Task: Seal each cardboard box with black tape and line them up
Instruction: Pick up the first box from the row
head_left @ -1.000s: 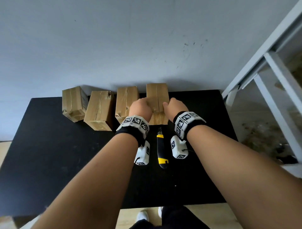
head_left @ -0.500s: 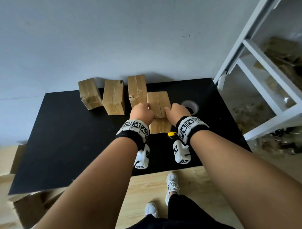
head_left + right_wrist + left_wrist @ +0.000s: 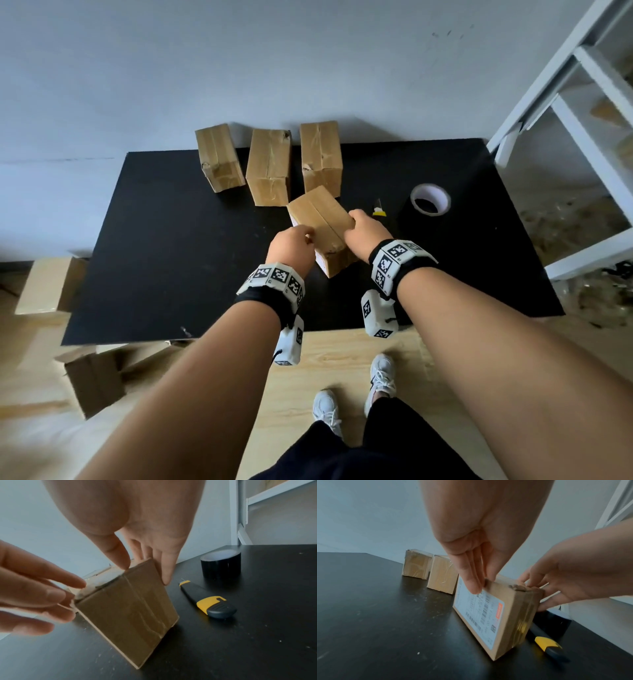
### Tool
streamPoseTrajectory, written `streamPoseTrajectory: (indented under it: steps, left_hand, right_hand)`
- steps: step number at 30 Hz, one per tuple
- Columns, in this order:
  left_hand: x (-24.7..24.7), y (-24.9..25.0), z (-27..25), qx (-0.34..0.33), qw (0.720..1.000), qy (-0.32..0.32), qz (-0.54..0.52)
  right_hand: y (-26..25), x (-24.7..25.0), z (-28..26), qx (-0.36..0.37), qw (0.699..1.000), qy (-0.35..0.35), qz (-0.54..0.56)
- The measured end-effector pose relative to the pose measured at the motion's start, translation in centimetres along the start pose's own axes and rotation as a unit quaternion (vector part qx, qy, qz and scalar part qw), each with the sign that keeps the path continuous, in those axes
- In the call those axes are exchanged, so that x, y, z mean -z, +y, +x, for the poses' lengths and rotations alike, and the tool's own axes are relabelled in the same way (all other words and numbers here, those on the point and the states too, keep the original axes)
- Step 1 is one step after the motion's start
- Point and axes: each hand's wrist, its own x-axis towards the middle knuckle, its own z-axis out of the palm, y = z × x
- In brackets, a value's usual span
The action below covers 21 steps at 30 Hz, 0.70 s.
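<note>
Three cardboard boxes point(image 3: 269, 164) stand in a row at 12 o'clock on the black counter point(image 3: 164, 246). Left hand point(image 3: 291, 248) has its grip clamped on the labelled side of a fourth box point(image 3: 320, 219) (tilted, one bottom edge on the counter) at centre. Right hand point(image 3: 364, 233) clamps the opposite side. Utility knife point(image 3: 205, 599) lies just beside the box at 2 o'clock; black tape roll point(image 3: 430, 200) further out, apart.

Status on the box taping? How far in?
Early. No black tape shows on any box. Three boxes stand in a row at the table's back edge. Left hand and right hand hold the fourth box, tilted. The tape roll and knife lie untouched.
</note>
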Motion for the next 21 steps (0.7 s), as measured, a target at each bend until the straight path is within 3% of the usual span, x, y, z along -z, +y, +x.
streamPoseTrajectory:
  steps: [4,9,14,21]
  left_hand:
    - [-0.9,-0.6,0.1,-0.064,0.996,0.006,0.067]
    - [-1.6,0.3,0.8,-0.163,0.977,0.012,0.14]
    - [-2.7,1.0,0.4,-0.153,0.98,0.034,0.119]
    - [-3.0,1.1,0.3,-0.141,0.979,0.042,0.138]
  right_hand:
    - [0.9,-0.3,0.8,0.033,0.999,0.024,-0.011]
    - [2.8,-0.4,0.9,0.095,0.99,0.105,-0.015]
    - [3.9,-0.5,0.4,0.153,0.979,0.131,0.008]
    - [4.7,-0.3,0.0,0.159,0.98,0.115,0.014]
